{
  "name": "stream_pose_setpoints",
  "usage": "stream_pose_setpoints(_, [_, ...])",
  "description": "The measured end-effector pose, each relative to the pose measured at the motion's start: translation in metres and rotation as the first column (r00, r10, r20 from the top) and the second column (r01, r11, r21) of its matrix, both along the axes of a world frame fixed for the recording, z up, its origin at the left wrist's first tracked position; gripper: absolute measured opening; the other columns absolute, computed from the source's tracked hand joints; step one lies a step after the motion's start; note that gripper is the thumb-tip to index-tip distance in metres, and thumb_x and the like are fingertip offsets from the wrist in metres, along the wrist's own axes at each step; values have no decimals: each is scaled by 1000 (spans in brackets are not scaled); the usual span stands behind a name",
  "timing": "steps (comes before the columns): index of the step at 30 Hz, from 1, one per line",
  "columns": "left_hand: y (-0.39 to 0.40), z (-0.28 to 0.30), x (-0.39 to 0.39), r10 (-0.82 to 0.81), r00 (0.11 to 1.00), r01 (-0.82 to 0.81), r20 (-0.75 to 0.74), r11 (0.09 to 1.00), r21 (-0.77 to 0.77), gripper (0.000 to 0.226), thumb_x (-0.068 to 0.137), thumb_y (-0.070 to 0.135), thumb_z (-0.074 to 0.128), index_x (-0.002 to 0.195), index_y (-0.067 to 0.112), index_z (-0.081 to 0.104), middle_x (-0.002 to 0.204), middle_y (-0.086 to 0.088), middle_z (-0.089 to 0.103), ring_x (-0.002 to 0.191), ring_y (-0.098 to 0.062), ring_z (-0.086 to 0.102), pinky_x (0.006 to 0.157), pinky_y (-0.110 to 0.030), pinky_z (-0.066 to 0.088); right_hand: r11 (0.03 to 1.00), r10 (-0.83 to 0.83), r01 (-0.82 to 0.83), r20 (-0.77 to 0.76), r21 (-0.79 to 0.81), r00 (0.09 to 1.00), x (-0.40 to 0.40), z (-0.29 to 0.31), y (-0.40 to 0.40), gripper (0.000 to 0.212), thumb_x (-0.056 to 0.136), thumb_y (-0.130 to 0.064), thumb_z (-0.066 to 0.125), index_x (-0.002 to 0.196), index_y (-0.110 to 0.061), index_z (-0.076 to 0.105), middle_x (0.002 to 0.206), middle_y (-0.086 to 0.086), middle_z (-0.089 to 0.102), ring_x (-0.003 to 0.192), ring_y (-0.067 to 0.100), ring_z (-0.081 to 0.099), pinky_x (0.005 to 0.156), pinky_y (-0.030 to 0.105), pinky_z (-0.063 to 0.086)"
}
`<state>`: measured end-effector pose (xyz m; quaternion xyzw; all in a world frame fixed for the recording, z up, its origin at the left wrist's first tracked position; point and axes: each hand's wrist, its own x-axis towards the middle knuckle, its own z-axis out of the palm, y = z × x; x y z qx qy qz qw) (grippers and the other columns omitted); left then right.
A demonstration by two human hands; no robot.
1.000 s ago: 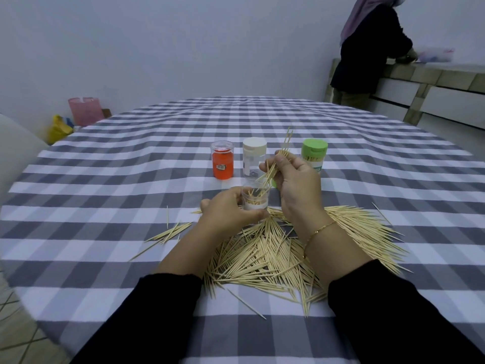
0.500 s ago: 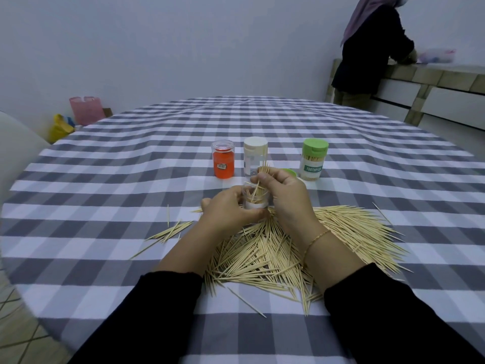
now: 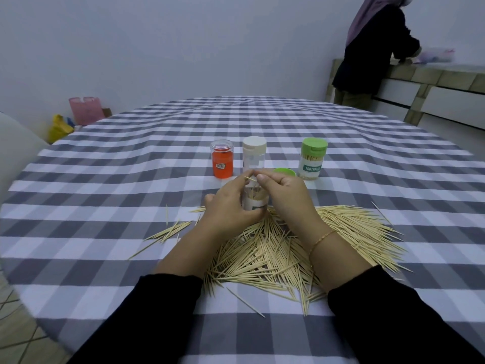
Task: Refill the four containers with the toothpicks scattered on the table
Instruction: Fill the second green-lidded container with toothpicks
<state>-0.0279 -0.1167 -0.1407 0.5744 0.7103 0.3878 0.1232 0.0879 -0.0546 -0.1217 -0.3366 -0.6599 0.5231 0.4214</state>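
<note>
My left hand (image 3: pixel 231 206) grips a clear open container (image 3: pixel 254 200) that stands on the table with toothpicks inside. My right hand (image 3: pixel 286 198) is at its mouth and pinches a single toothpick (image 3: pixel 249 179) lying across the rim. A big heap of toothpicks (image 3: pixel 288 248) covers the cloth under and around both wrists. Behind stand an orange container (image 3: pixel 222 162), a white-lidded container (image 3: pixel 254 153) and a green-lidded container (image 3: pixel 312 158) full of toothpicks. A loose green lid (image 3: pixel 284 171) lies just beyond my right hand.
The round table (image 3: pixel 131 166) has a grey and white checked cloth. A few stray toothpicks (image 3: pixel 168 229) lie left of the heap. A person (image 3: pixel 372 48) stands at a counter far right. Pink and yellow items (image 3: pixel 78 114) sit on the floor at left.
My right hand has lowered its bundle of toothpicks into the clear container. It now holds only one toothpick at the rim. My left hand's fingers have risen higher on the container.
</note>
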Motion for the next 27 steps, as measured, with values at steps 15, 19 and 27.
stream_pose_setpoints(15, [-1,1,0,12,1000,-11,21,999,-35,81,81,40,73,148,40,27,133,13,56,124,-11,49,103,-37,24,990,-126,122,55,66,991,8,8,5,23,96,-23,52,114,-16,65,98,-9,65,86,-3,56,71,9,44])
stream_pose_setpoints(19, [0,1,0,38,999,-38,-11,998,-44,84,81,42,72,149,39,24,136,14,55,125,-12,48,95,-32,20,989,-150,147,129,33,980,10,11,7,24,97,-22,50,114,-15,65,83,-12,59,76,1,53,66,17,42])
stream_pose_setpoints(27, [1,2,-3,37,997,-33,74,998,-56,90,76,39,79,150,36,27,137,9,55,126,-15,50,108,-48,34,938,-184,-251,956,241,230,38,16,21,41,93,-16,42,131,-26,54,130,6,54,116,28,49,100,42,41])
